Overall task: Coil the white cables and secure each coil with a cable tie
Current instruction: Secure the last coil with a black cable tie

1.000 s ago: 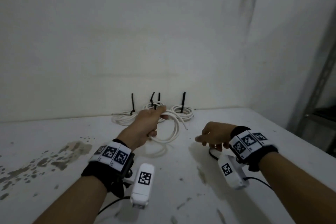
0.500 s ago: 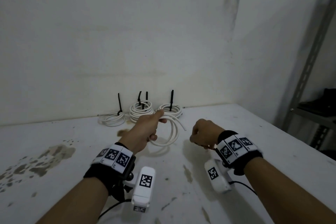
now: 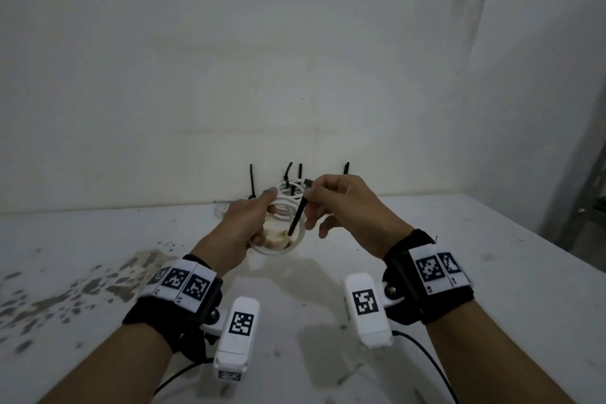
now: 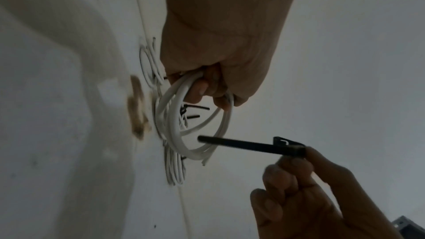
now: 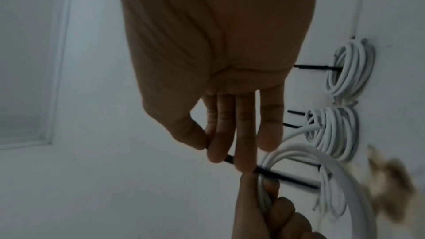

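Note:
My left hand (image 3: 262, 220) grips a loose coil of white cable (image 3: 278, 250) by its upper side and holds it above the table. My right hand (image 3: 311, 190) pinches the head end of a black cable tie (image 3: 297, 216) between thumb and fingers. The tie slants down, and its tip reaches into the coil's loop. The left wrist view shows the tie (image 4: 241, 143) crossing the coil (image 4: 172, 134) with its tip inside the ring, below the left hand (image 4: 202, 90). In the right wrist view the tie (image 5: 287, 177) passes the coil (image 5: 345, 179) beside the right hand (image 5: 207, 148).
Three tied white coils (image 3: 292, 190) with upright black tie tails lie against the back wall (image 3: 295, 75). The white table (image 3: 426, 272) has brown stains (image 3: 65, 292) at the left. A grey metal rack (image 3: 587, 207) stands at the right.
My right hand has risen from the table with a black tie and come up to the coil. The left hand has lifted the coil and drawn it nearer.

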A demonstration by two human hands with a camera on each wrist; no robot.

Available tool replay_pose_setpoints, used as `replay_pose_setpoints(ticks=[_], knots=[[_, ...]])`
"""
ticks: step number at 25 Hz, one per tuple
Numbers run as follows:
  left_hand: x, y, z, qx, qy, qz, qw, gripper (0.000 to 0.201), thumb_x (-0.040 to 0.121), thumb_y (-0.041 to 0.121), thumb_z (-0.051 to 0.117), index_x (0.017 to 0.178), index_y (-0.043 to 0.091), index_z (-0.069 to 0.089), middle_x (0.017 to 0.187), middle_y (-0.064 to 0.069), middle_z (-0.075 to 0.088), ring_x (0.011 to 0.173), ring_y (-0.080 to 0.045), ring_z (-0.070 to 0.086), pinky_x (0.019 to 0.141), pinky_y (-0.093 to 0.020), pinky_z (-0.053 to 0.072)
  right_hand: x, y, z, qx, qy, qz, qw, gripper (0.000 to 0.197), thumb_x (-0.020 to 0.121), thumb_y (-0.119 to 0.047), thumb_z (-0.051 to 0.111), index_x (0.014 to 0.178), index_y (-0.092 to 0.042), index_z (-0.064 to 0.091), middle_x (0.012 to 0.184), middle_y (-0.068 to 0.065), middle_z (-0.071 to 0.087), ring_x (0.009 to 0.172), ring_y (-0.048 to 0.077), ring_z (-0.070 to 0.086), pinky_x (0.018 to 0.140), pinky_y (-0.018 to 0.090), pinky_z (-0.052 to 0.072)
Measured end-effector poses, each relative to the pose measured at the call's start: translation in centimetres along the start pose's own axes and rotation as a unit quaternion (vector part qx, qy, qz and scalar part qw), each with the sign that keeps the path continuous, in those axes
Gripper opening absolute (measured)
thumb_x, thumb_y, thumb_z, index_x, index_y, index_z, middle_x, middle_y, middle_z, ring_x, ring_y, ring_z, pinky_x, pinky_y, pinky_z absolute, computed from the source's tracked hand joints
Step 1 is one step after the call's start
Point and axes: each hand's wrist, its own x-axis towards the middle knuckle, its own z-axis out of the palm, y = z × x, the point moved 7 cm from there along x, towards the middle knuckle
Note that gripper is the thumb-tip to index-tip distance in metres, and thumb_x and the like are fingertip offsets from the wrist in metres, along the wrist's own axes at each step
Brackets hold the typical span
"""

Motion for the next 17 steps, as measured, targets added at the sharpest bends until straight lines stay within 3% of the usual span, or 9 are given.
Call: replay_pose_setpoints(ticks=[4, 7, 10, 11, 13, 15, 17], knots=[[0.0, -0.3, -5.0, -0.034, 0.018, -0.004, 0.999, 0.037, 0.090, 0.047, 0.062, 0.076, 0.013, 0.055, 0.049, 0.005, 0.026, 0.042, -0.012, 0.025, 0.043, -0.023, 0.026, 1.8, 0.3, 3.9, -0.004, -0.038, -0.029, 0.999, 0.014, 0.097, -0.010, 0.062, 0.083, -0.007, 0.063, 0.076, 0.009, 0.066, 0.069, 0.022, 0.062, 0.056, 0.033, 0.050], [-0.3, -0.4, -8.0, -0.073, 0.031, 0.003, 0.997, 0.039, 0.091, 0.049, 0.061, 0.073, 0.015, 0.052, 0.049, 0.007, 0.025, 0.040, -0.009, 0.022, 0.041, -0.023, 0.023, 4.1, 0.8, 6.6, -0.140, 0.012, -0.104, 0.985, 0.009, 0.092, -0.019, 0.070, 0.084, -0.019, 0.066, 0.082, 0.001, 0.064, 0.071, 0.012, 0.052, 0.066, 0.020, 0.044], [-0.4, -0.4, -10.3, -0.108, 0.035, 0.007, 0.993, 0.051, 0.091, 0.061, 0.054, 0.066, 0.017, 0.047, 0.051, 0.007, 0.021, 0.042, -0.010, 0.018, 0.040, -0.023, 0.018, 5.7, 0.8, 9.4, -0.229, 0.052, -0.198, 0.952, 0.008, 0.089, -0.020, 0.073, 0.086, -0.025, 0.068, 0.098, -0.005, 0.064, 0.091, 0.004, 0.053, 0.080, 0.012, 0.037], [-0.3, -0.4, -10.9, -0.118, 0.035, 0.006, 0.992, 0.053, 0.093, 0.062, 0.050, 0.064, 0.017, 0.046, 0.052, 0.006, 0.021, 0.042, -0.010, 0.017, 0.040, -0.022, 0.017, 6.2, 1.0, 10.4, -0.223, 0.048, -0.218, 0.949, 0.006, 0.090, -0.019, 0.072, 0.088, -0.022, 0.068, 0.096, -0.009, 0.066, 0.092, 0.004, 0.056, 0.080, 0.016, 0.039], [-0.1, -0.3, -11.7, -0.136, 0.035, 0.006, 0.990, 0.050, 0.098, 0.050, 0.045, 0.061, 0.016, 0.043, 0.051, 0.006, 0.020, 0.041, -0.011, 0.015, 0.038, -0.022, 0.017, 7.1, 1.3, 11.6, -0.189, 0.045, -0.234, 0.953, 0.004, 0.092, -0.017, 0.068, 0.090, -0.021, 0.068, 0.081, -0.015, 0.066, 0.078, 0.005, 0.059, 0.069, 0.025, 0.045], [0.1, 0.1, -12.3, -0.156, 0.034, 0.012, 0.987, 0.044, 0.098, 0.038, 0.044, 0.060, 0.016, 0.040, 0.050, 0.006, 0.017, 0.040, -0.011, 0.014, 0.038, -0.023, 0.017, 7.5, 0.9, 12.3, -0.196, 0.073, -0.274, 0.939, 0.007, 0.094, -0.016, 0.066, 0.090, -0.021, 0.067, 0.069, -0.011, 0.061, 0.065, 0.012, 0.055, 0.060, 0.033, 0.046], [0.2, 0.5, -12.7, -0.172, 0.038, 0.016, 0.984, 0.042, 0.096, 0.032, 0.043, 0.057, 0.017, 0.038, 0.050, 0.005, 0.016, 0.040, -0.012, 0.012, 0.039, -0.024, 0.015, 7.6, 0.3, 13.1, -0.239, 0.100, -0.325, 0.910, 0.005, 0.096, -0.016, 0.063, 0.094, -0.020, 0.066, 0.064, -0.006, 0.057, 0.057, 0.021, 0.050, 0.053, 0.034, 0.043]])
